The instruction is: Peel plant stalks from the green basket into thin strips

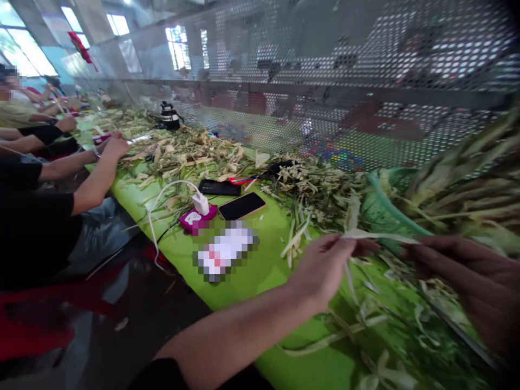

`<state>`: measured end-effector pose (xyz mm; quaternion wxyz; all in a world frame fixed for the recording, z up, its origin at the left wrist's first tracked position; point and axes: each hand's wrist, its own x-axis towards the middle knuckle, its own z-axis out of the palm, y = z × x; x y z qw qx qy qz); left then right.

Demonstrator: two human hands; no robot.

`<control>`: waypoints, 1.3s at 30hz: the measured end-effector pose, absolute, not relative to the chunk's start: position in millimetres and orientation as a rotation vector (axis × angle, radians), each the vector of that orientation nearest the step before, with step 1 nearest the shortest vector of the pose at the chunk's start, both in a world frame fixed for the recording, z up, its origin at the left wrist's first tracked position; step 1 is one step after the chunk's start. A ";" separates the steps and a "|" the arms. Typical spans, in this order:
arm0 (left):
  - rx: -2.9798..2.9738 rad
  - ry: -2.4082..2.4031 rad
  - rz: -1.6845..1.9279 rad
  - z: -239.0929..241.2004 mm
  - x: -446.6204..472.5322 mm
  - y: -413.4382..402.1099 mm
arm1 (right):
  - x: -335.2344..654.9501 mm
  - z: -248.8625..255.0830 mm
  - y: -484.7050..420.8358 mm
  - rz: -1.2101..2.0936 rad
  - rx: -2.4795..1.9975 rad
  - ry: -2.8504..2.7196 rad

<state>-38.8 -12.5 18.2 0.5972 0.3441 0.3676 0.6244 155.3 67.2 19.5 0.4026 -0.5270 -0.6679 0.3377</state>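
My left hand (325, 268) is closed in a pinch on one end of a pale, thin leaf strip (379, 236) above the green table (260, 260). My right hand (467, 281) is at the right, blurred, fingers curled toward the strip's other end; whether it grips the strip is unclear. Behind it lies a green basket (376, 208) heaped with leafy stalks (459, 179). Cut stalks and leaf scraps (296, 241) are scattered under my hands.
Two phones (241, 206) (219, 187), a pink power strip with a white charger (199, 214) and red-handled scissors (244, 180) lie on the table. A perforated metal screen (325, 81) runs along the far side. Other people's arms (93, 179) reach in at left.
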 end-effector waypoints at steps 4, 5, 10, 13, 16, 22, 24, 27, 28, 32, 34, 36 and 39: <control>0.623 0.964 1.502 10.1 -36.1 -8.1 | 132.6 33.9 42.6 1.076 -1.230 -1.735; 0.609 0.950 1.505 7.5 -35.7 -7.3 | 127.6 34.5 39.1 1.121 -1.211 -1.748; 0.651 0.881 1.457 -2.9 -33.2 -5.9 | 114.3 19.0 31.1 1.222 -1.119 -1.906; 0.684 0.837 1.409 -7.1 -28.9 -7.0 | 111.1 6.7 29.8 1.268 -1.063 -1.896; 0.731 0.806 1.338 -11.0 -22.8 -8.8 | 110.5 3.4 30.7 1.358 -1.000 -1.849; 0.984 1.040 1.287 -8.1 -26.0 -6.6 | 123.6 10.4 39.6 1.120 -1.085 -1.972; 1.225 1.190 1.315 -3.7 -38.3 -1.3 | 131.5 10.3 45.5 0.922 -1.177 -2.042; 1.604 1.689 1.285 0.4 -63.9 9.5 | 142.7 7.6 55.8 0.661 -1.257 -2.121; 1.697 1.878 1.206 0.2 -72.2 13.1 | 145.7 6.4 59.0 0.621 -1.266 -2.110; 1.853 2.235 0.743 -7.7 -93.7 22.8 | 151.3 4.6 66.3 0.620 -1.243 -1.971; 1.878 2.286 0.576 -13.1 -96.2 24.2 | 151.3 7.5 65.6 0.614 -1.228 -1.957; 1.894 2.288 0.464 -17.2 -95.0 24.4 | 150.8 11.5 63.1 0.580 -1.213 -1.986; 1.868 2.254 0.434 -20.1 -91.5 24.3 | 150.6 13.0 60.2 0.499 -1.207 -2.074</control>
